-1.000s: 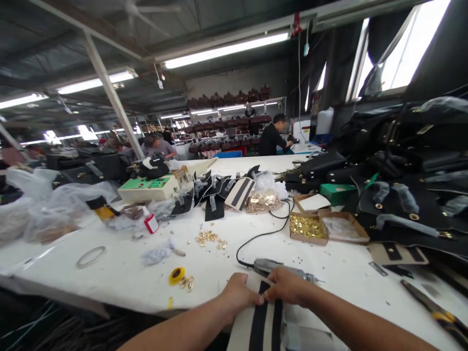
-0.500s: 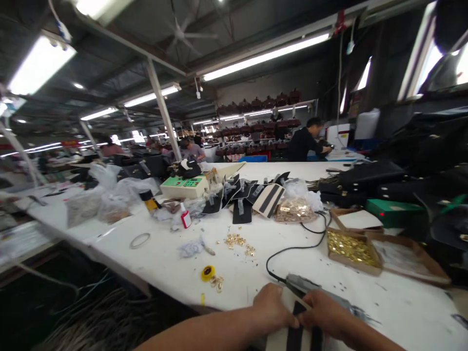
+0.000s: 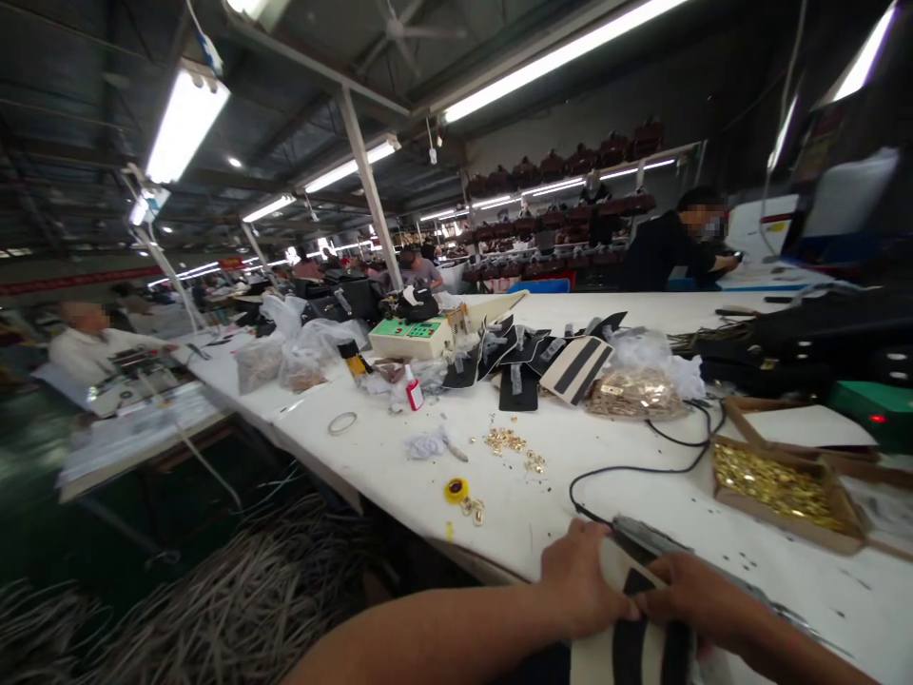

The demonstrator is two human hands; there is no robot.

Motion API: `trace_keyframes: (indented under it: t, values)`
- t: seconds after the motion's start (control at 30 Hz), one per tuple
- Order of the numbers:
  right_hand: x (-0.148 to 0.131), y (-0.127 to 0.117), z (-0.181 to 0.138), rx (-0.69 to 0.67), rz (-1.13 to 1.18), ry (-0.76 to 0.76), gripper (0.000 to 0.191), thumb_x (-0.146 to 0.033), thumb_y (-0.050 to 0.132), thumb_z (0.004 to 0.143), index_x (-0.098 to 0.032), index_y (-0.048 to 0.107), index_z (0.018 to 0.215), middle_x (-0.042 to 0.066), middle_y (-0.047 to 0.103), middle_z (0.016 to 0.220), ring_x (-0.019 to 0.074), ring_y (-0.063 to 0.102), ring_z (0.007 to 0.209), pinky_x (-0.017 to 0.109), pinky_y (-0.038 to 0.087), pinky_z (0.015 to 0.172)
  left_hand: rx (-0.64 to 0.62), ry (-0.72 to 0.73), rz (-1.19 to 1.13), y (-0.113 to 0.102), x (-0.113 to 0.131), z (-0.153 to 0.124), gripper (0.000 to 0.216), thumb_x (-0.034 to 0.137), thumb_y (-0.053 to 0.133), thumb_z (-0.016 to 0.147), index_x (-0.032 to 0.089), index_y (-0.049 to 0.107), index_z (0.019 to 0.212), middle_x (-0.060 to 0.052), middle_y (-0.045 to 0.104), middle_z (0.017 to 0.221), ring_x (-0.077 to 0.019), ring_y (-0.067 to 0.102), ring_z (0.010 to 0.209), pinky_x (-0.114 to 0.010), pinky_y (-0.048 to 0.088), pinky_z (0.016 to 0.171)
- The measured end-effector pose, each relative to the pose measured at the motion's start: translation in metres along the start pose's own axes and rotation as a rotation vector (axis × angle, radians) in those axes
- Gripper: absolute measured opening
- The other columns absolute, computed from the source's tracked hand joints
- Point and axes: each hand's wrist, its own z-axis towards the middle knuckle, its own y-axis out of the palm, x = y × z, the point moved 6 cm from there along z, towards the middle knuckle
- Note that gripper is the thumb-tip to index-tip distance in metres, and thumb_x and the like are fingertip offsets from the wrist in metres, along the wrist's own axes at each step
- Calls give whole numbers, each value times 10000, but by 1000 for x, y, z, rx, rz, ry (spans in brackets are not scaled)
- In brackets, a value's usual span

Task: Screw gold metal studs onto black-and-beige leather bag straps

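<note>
A cream panel with black stripes (image 3: 592,658), apparently a flat bag piece, is held at the table's front edge in the head view. My left hand (image 3: 586,582) grips its upper left side, with fingers over the back and thumb on the front. Opposite it, my right hand (image 3: 690,592) pinches the panel beside a black stripe, the two thumbs almost meeting. Any small part under the fingertips is hidden. Just behind the hands lies a grey corded tool (image 3: 646,535), partly covered by my right hand. The panel's lower end runs out of the picture.
Loose gold metal fittings (image 3: 505,440) and a yellow tape roll (image 3: 455,490) lie on the white table. Gold pieces fill a cardboard box (image 3: 788,542) at right. Farther back are black and striped panels (image 3: 579,369), a red-and-white bottle (image 3: 414,392) and a green-topped machine (image 3: 410,333). Co-workers sit beyond.
My view has swung left, so the table's contents appear farther right and a seated person shows at left. Both hands keep their hold on the striped panel.
</note>
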Motion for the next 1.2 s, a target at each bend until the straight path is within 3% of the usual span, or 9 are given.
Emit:
trace_keyframes:
  t: [0.07,0.17,0.27,0.4,0.63,0.93,1.2]
  values:
    - [0,-2,0,-24,-1,34,143,-340,652,647,-202,626,625,43,590,583,165,532,470,261,383,399,53,75,2,1,0,-4,992,502,919,500,290,532,1389,-98,557,1369,-332,586,1189,-488,502,1014]
    - [-8,-9,-11,-21,-16,78,138,-325,665,666,-188,649,666,39,597,602,161,546,505,252,406,416,110,258,76,-2,11,-13,727,452,884,623,290,608,1276,-76,541,1332,-286,549,1195,-441,507,984]
    - [-23,-13,-23,-53,-22,52,132,-299,684,683,-171,669,709,12,591,602,143,545,539,224,422,434,165,476,249,-8,27,-19,479,377,855,707,261,686,1140,-76,589,1294,-300,518,1194,-471,461,980]
    - [-27,-20,-25,-31,16,100,107,-264,677,713,-157,672,712,-5,581,597,125,540,548,208,438,454,65,704,268,0,33,-13,215,278,774,817,229,744,1024,-59,689,1193,-272,549,1170,-442,449,975]
    - [-16,-23,-20,10,13,152,136,-282,731,731,-163,667,715,4,609,609,132,557,557,213,449,450,99,506,46,11,14,-1,304,306,859,732,248,775,1019,-20,747,1094,-239,599,1100,-397,482,955]
    - [-15,-25,-32,153,-85,81,239,-393,710,799,-166,728,871,33,672,665,155,581,554,248,432,459,72,479,122,11,20,-2,271,324,836,758,251,765,1009,-21,739,1104,-255,573,1123,-412,473,929]
    - [-9,-26,-30,156,-123,119,271,-422,713,810,-168,741,900,38,681,649,169,599,539,266,460,477,79,475,202,13,25,-5,251,358,822,774,255,744,988,-22,731,1067,-273,560,1113,-434,462,890]
